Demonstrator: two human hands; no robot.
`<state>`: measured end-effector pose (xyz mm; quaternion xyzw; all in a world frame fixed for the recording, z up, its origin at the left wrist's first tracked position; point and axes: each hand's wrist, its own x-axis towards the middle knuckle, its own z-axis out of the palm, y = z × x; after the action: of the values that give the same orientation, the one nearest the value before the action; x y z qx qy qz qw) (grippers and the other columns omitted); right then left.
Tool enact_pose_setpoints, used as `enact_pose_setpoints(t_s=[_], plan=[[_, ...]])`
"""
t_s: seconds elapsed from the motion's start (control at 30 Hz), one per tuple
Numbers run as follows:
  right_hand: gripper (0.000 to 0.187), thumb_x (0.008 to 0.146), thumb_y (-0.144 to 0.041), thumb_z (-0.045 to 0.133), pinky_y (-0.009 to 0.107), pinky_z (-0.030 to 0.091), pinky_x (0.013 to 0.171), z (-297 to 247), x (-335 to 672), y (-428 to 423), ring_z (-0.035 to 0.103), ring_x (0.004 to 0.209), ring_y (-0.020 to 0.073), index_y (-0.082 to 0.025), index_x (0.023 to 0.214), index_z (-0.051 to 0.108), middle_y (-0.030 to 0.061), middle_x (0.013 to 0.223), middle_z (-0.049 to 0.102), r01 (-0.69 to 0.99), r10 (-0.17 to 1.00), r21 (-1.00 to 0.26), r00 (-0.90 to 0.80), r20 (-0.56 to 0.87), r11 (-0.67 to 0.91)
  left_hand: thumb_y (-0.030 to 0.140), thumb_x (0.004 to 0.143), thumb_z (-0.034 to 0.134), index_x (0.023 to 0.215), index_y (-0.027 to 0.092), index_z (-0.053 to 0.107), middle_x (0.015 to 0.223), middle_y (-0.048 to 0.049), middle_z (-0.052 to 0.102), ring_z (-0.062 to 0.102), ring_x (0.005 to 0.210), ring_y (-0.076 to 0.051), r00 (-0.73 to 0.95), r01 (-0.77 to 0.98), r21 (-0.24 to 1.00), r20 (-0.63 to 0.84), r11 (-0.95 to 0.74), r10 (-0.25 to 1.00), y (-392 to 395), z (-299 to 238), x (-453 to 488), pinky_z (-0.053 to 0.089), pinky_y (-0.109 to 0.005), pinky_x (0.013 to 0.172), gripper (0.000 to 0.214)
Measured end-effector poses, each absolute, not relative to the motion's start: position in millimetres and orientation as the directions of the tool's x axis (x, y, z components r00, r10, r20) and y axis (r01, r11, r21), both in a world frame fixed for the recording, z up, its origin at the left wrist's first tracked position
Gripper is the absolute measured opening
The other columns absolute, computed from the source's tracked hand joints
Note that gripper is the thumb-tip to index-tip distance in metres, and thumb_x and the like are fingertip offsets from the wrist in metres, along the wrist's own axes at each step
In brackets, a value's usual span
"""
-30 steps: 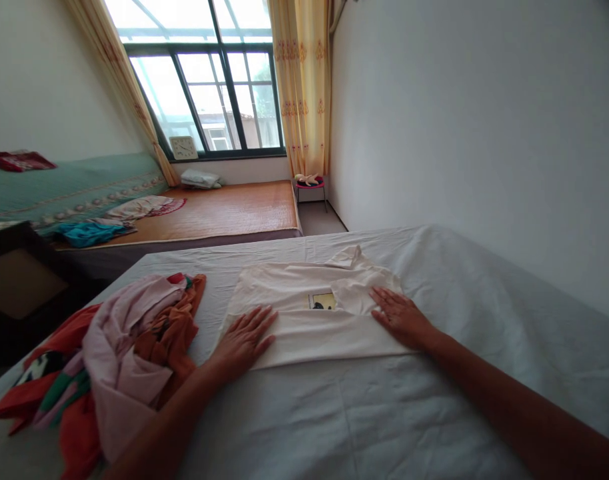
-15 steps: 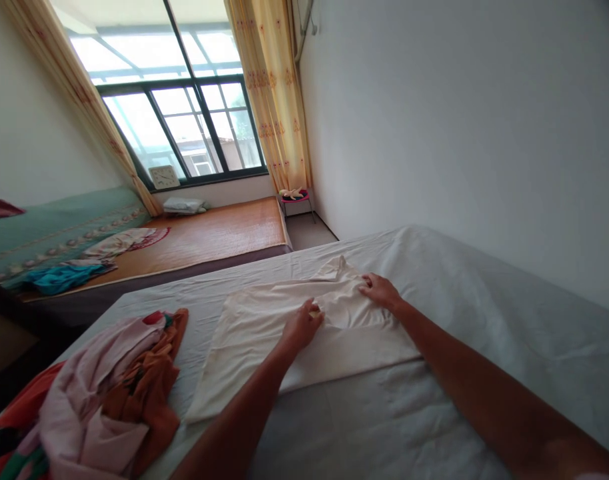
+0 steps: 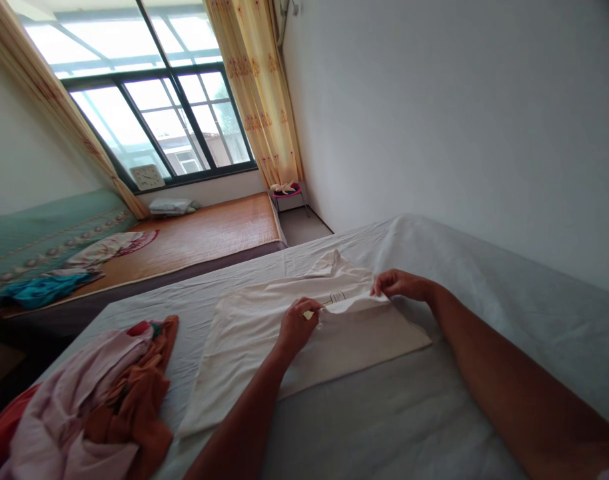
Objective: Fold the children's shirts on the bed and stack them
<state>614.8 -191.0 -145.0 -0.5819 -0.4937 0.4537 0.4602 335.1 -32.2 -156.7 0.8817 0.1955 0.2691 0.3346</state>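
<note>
A white T-shirt [image 3: 244,340] lies spread on the grey-blue bed sheet [image 3: 354,427] in front of me. My left hand [image 3: 299,321] pinches a fold of its fabric near the middle. Further right, my right hand [image 3: 397,285] grips the same raised fold by its other end. Between the two hands the cloth stands up slightly in a ridge, and a small printed mark [image 3: 337,297] shows just beyond it. The fingertips of both hands are partly hidden by the cloth.
To the left lies a heap of pink and rust-orange clothes [image 3: 129,393]. Beyond stands a second bed [image 3: 219,227] with a brown mat, and blue clothing [image 3: 49,287] on it. A white wall [image 3: 449,133] borders the right side.
Both hands have taken up a fold of the T-shirt and lifted it, baring the printed mark. My right hand has moved slightly right. The view has shifted a little.
</note>
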Motion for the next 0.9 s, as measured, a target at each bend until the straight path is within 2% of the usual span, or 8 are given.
enact_pose_setpoints(t_s=[0.1,0.23,0.3,0.43,0.5,0.63,0.73,0.9], plan=[[0.019,0.064,-0.029,0.064,0.022,0.039,0.052,-137.3,622.9,-198.9,0.057,0.06,0.0125,-0.012,0.071,0.068,0.0065,0.076,0.069,0.316,0.984,-0.932,0.073,-0.163,-0.178,-0.002,0.07,0.05,0.079,0.022,0.072,0.093,-0.0014,0.067,0.059,0.092,-0.016,0.84,0.131,0.619,0.347,-0.775,0.418,-35.7,-154.8,329.3,0.048,-0.029,0.086,0.034],[0.026,0.066,-0.014,0.047,0.021,0.04,0.053,-123.7,602.0,-185.4,0.053,0.054,0.0105,-0.014,0.081,0.068,0.0003,0.064,0.064,0.536,0.933,-0.831,0.354,0.06,-0.15,-0.006,0.068,0.044,0.086,0.023,0.072,0.103,-0.0021,0.066,0.056,0.101,-0.017,0.826,0.069,0.536,0.443,-0.841,0.35,-49.3,-150.0,331.2,0.046,-0.032,0.092,0.044],[0.028,0.067,-0.01,0.045,0.022,0.043,0.059,-122.2,575.0,-173.5,0.057,0.061,0.0118,-0.016,0.081,0.068,0.0005,0.07,0.066,0.636,0.943,-0.77,0.282,0.177,-0.046,-0.002,0.075,0.045,0.096,0.023,0.07,0.106,-0.003,0.066,0.055,0.105,-0.017,0.86,0.01,0.506,0.436,-0.863,0.265,-60.2,-147.9,332.8,0.045,-0.032,0.095,0.042],[0.025,0.069,-0.007,0.048,0.023,0.044,0.07,-139.9,525.3,-154.8,0.059,0.073,0.014,-0.018,0.079,0.068,0.0013,0.077,0.067,0.757,0.96,-0.621,-0.027,0.278,0.202,0.014,0.087,0.048,0.118,0.023,0.062,0.118,-0.006,0.063,0.051,0.116,-0.021,0.928,-0.045,0.408,0.354,-0.912,0.113,-78.4,-150.0,331.8,0.039,-0.038,0.103,0.036],[0.023,0.071,-0.006,0.049,0.025,0.045,0.073,-154.6,519.6,-150.3,0.06,0.076,0.015,-0.018,0.08,0.067,0.0026,0.081,0.067,0.802,0.951,-0.564,-0.012,0.309,0.194,0.02,0.09,0.047,0.122,0.024,0.059,0.123,-0.0062,0.061,0.05,0.118,-0.021,0.941,-0.042,0.383,0.326,-0.923,0.093,-80.8,-152.6,330.4,0.037,-0.038,0.106,0.035],[0.022,0.078,-0.008,0.048,0.031,0.043,0.087,-177.4,538.7,-148.2,0.058,0.092,0.0191,-0.017,0.087,0.066,0.0065,0.093,0.067,0.873,0.908,-0.487,0.185,0.375,0.023,0.027,0.096,0.037,0.128,0.023,0.054,0.131,-0.0064,0.056,0.046,0.125,-0.018,0.934,0.049,0.365,0.312,-0.93,0.172,-70.5,-156.5,329.5,0.034,-0.035,0.109,0.037],[0.023,0.08,-0.009,0.049,0.032,0.04,0.093,-183.1,548.8,-149.6,0.055,0.1,0.0204,-0.018,0.092,0.067,0.0071,0.098,0.065,0.904,0.905,-0.428,0.175,0.389,0.01,0.036,0.097,0.033,0.134,0.019,0.048,0.14,-0.0088,0.047,0.038,0.132,-0.021,0.918,0.253,0.307,0.222,-0.917,0.327,-51.7,-159.4,326.8,0.031,-0.039,0.111,0.044],[0.024,0.08,-0.008,0.05,0.031,0.04,0.093,-182.6,544.4,-149.7,0.054,0.099,0.0198,-0.019,0.093,0.067,0.0065,0.099,0.065,0.926,0.895,-0.375,0.2,0.4,-0.039,0.047,0.095,0.03,0.142,0.023,0.037,0.15,-0.0048,0.033,0.024,0.14,-0.024,0.834,0.532,0.157,0.074,-0.832,0.548,-10.4,-167.2,307.4,0.022,-0.044,0.113,0.053]])
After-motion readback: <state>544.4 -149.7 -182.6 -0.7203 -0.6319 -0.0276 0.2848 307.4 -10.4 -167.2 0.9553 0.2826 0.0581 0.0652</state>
